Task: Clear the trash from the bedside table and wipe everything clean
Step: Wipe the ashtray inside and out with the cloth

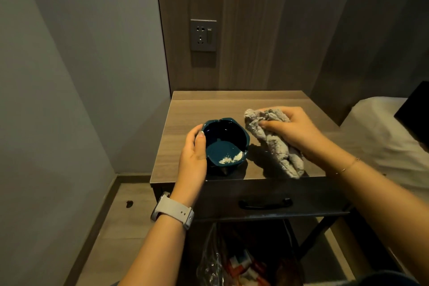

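L hand (193,155) grips ashtray (224,144).

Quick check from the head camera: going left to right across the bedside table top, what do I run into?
Left hand gripping the ashtray's side → dark teal ashtray with pale ash in it → grey cloth → right hand holding the cloth. All over the wooden bedside table.

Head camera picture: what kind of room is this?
Probably a bedroom, maybe in a hotel. A small bedside table with a drawer stands against the wall, a bed with white bedding sits beside it, and a wall socket is above.
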A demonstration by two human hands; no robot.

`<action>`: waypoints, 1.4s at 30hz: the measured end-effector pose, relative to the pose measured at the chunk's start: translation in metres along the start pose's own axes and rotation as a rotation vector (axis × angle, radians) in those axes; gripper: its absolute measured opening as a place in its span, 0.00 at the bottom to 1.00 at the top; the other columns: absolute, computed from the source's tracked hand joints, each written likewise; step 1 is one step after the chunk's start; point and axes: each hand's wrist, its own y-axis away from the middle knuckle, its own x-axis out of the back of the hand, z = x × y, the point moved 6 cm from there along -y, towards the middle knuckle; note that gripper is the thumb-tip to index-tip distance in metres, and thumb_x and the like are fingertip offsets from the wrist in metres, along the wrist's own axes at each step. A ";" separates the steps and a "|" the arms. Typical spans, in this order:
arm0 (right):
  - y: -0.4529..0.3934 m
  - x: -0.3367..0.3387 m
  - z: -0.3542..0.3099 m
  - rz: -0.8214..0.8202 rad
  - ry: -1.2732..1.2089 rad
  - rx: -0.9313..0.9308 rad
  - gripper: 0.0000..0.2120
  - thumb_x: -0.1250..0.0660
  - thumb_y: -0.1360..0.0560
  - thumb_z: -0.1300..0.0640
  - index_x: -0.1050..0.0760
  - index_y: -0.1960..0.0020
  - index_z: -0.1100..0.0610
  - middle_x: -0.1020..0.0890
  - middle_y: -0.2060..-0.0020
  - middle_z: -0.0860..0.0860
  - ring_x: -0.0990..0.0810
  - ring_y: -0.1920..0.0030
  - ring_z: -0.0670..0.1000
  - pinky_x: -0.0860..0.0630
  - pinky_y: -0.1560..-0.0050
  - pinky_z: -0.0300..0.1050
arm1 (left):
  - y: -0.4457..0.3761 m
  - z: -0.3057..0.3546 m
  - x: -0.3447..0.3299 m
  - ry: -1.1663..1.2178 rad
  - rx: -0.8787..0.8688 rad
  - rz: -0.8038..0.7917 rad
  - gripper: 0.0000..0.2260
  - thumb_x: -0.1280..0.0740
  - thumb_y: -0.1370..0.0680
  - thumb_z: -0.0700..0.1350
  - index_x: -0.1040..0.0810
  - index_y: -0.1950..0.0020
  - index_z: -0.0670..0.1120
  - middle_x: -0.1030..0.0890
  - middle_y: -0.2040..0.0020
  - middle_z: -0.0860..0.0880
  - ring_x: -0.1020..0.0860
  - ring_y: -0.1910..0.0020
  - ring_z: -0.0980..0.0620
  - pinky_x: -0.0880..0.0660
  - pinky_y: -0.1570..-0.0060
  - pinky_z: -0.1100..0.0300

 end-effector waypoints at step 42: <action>-0.011 -0.121 -0.059 -0.452 1.250 0.117 0.07 0.37 0.24 0.56 0.29 0.61 0.56 0.27 0.68 0.50 0.28 0.69 0.49 0.27 0.66 0.43 | 0.017 0.006 -0.006 -0.077 0.000 0.224 0.18 0.47 0.17 0.53 0.36 0.28 0.49 0.29 0.36 0.49 0.29 0.43 0.55 0.33 0.52 0.67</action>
